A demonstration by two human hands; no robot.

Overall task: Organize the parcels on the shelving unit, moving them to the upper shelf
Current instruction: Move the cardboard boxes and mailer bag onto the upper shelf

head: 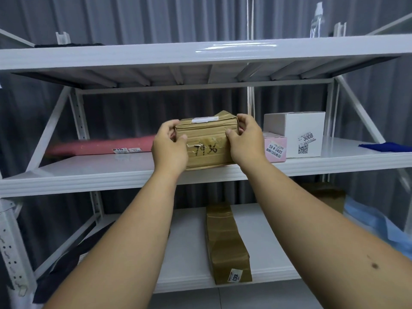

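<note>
Taped brown cardboard parcel (boxy, creased) on the middle shelf, both hands' fingers curled round its ends.

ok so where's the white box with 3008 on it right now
In the head view the white box stands on the right of the middle shelf, behind the small pink box, right of the brown parcel held in both hands.

Three brown parcels: one on the middle shelf, two on the lower. One white box, one pink box, one pink packet. One clear bottle on top; two hands.
</note>
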